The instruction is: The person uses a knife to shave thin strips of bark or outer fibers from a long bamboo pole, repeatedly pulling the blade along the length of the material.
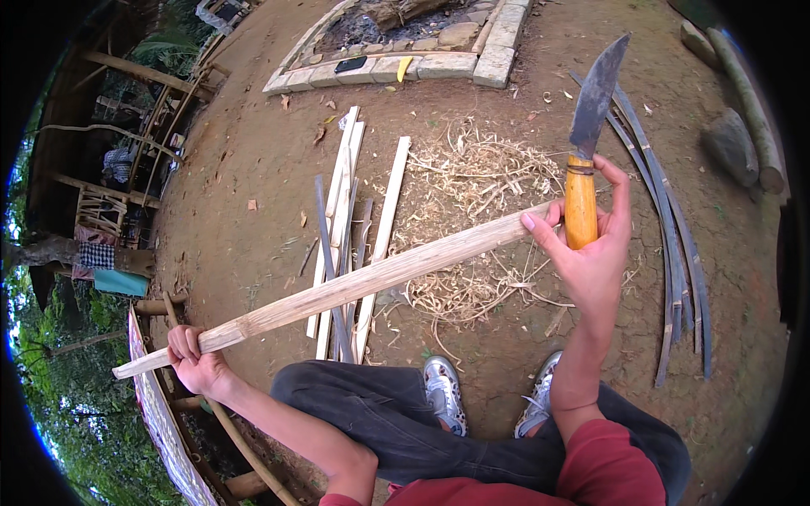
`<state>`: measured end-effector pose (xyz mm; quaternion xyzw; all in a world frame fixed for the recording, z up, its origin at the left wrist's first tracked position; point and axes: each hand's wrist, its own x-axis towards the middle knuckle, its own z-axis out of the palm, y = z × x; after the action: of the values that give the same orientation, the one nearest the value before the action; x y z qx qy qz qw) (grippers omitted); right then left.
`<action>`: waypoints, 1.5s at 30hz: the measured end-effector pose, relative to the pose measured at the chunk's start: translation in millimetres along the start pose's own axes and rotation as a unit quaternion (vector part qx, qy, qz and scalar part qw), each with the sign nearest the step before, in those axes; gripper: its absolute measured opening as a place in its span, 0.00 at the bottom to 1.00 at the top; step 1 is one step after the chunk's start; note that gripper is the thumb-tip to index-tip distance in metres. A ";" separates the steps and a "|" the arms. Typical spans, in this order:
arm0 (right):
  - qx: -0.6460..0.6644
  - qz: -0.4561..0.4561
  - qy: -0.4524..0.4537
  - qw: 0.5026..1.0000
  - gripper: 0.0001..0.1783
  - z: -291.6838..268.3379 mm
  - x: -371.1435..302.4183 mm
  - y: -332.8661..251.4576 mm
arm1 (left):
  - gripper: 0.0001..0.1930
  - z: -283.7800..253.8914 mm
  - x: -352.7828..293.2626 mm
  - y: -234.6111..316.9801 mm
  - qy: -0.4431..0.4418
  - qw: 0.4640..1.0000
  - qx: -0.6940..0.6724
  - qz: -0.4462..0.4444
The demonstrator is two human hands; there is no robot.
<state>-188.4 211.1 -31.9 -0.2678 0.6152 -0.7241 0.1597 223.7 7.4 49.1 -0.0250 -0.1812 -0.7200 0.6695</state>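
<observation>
A long pale bamboo strip (363, 282) slants across my lap, its right end higher and farther out. My left hand (196, 358) is closed round it near its left end, just past a node. In my right hand (595, 244) a knife (582, 198) stands blade up, its yellow wooden handle against the palm and its dark, wide blade pointing away from me. The thumb and fingers of that same hand also pinch the strip's right end. Beyond the strip, curly shavings (481, 164) lie in a loose heap on the ground.
Pale and dark strips (337, 219) lie on the dirt left of the shavings. Long dark strips (666, 228) rest at the right, near a rock (730, 148) and a log (747, 110). A stone-edged fire pit (439, 66) holds a phone (350, 64) on its rim. Bamboo railing (245, 447) stands left.
</observation>
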 end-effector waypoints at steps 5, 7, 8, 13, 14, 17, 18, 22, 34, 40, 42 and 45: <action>-0.009 -0.004 0.005 1.000 0.44 0.5 -3.5 -9.1 | 0.15 1.2 -2.4 2.7 -0.001 1.000 -0.005 -0.013; -0.016 -0.010 0.013 1.000 0.46 2.0 -4.8 -8.5 | 0.15 2.8 -4.4 3.2 0.003 1.000 -0.004 -0.011; -0.018 -0.006 0.011 1.000 0.47 2.3 -5.0 -9.0 | 0.15 3.4 -4.5 3.1 0.005 1.000 -0.004 -0.011; -0.074 -0.001 -0.002 0.997 0.51 9.9 -8.3 -10.2 | 0.14 6.0 -8.1 -8.4 0.002 1.000 0.017 -0.004; -0.106 -0.020 -0.014 0.994 0.52 15.9 -9.3 -6.5 | 0.14 7.3 -9.3 -18.7 0.007 1.000 0.026 0.002; -0.145 -0.053 -0.084 0.984 0.50 48.8 -17.4 21.6 | 0.14 8.0 -12.2 -42.6 0.014 0.995 0.094 0.037; -0.127 -0.053 -0.123 0.983 0.48 58.8 -20.6 30.8 | 0.14 8.9 -12.0 -52.8 0.013 0.991 0.121 0.050; -0.134 0.039 -0.230 0.963 0.34 77.1 -31.5 49.1 | 0.15 -1.5 -10.1 -106.9 0.064 0.951 0.277 0.124; -0.311 -0.005 -0.290 0.905 0.31 108.0 -80.7 155.5 | 0.17 -68.2 0.9 -178.5 0.083 0.905 0.399 0.121; -0.328 -0.054 -0.329 0.884 0.38 111.9 -79.5 143.0 | 0.17 -64.8 -3.7 -183.7 0.067 0.896 0.419 0.129; -0.371 0.024 -0.322 0.871 0.38 106.6 -66.8 164.6 | 0.17 -59.6 -5.4 -187.7 0.061 0.895 0.422 0.128; -0.350 0.072 -0.312 0.880 0.37 80.6 -52.5 206.7 | 0.16 -53.8 -10.8 -193.2 0.030 0.894 0.427 0.129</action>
<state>-119.3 135.9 -235.7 -0.4734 0.7645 -0.3267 0.2910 48.0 9.3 -48.1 0.2616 -0.4467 -0.4805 0.7079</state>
